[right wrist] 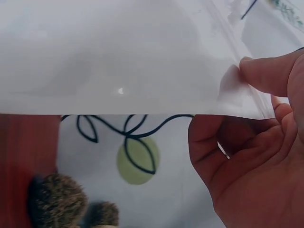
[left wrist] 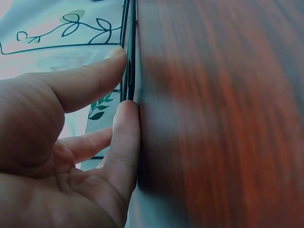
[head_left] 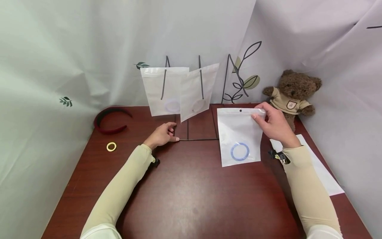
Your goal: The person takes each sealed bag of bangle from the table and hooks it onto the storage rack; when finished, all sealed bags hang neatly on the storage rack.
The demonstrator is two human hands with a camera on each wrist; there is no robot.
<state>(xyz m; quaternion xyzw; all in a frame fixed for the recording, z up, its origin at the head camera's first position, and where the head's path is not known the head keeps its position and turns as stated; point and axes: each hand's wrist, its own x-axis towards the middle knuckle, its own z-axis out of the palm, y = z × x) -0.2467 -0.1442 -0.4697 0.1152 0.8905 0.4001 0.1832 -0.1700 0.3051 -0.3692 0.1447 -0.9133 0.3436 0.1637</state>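
A black wire rack [head_left: 203,140] stands at the back of the table with hooks rising from it. My left hand [head_left: 161,135] grips its base at the front left corner; in the left wrist view the thumb and a finger pinch the dark wire [left wrist: 131,71]. Two white zip bags hang on hooks: a left bag [head_left: 155,86] with a pale ring and a right bag [head_left: 209,83] with a darker ring. My right hand [head_left: 276,124] pinches the top right corner of another zip bag [head_left: 232,127], held upright beside the rack. Inside shows a blue ring [head_left: 240,143].
A dark red headband [head_left: 111,131] and a yellow ring [head_left: 111,151] lie on the left of the table. To the right, a brown teddy bear [head_left: 293,88] sits by the cloth wall, behind a white sheet [head_left: 322,172]. The rack's rightmost hook [head_left: 225,76] carries no bag.
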